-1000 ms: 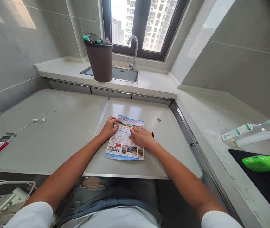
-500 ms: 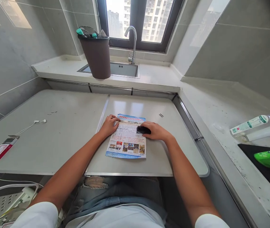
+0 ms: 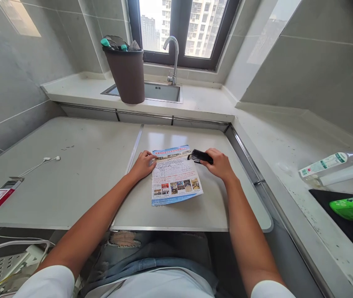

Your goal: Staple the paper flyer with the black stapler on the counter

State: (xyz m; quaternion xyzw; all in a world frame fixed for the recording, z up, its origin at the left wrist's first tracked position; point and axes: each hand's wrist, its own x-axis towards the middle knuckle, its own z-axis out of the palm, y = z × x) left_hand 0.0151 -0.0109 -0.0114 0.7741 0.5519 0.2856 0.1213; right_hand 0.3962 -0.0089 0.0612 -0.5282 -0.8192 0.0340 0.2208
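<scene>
A printed paper [image 3: 175,178] with blue edges and a row of small photos lies slightly turned on the grey table [image 3: 86,174]. At its upper left edge is my left hand [image 3: 144,163], fingers bent and closed on the margin. My right hand [image 3: 220,163] grips a black stapler [image 3: 201,156], with its fingers wrapped round the rear end. The stapler's front end points left, at the paper's upper right edge, and its jaws look parted.
White earphones [image 3: 52,159] and a red and white box [image 3: 1,196] lie on the table's left. Beyond it, a brown bin [image 3: 126,76] stands by the sink [image 3: 164,91]. A clear bottle [image 3: 328,163] and a green pack [image 3: 352,208] are on the right counter [image 3: 276,136].
My right hand has moved right and slightly up with the stapler, off the paper's middle. The paper has turned anticlockwise, its lower end swinging right. My left hand has barely moved.
</scene>
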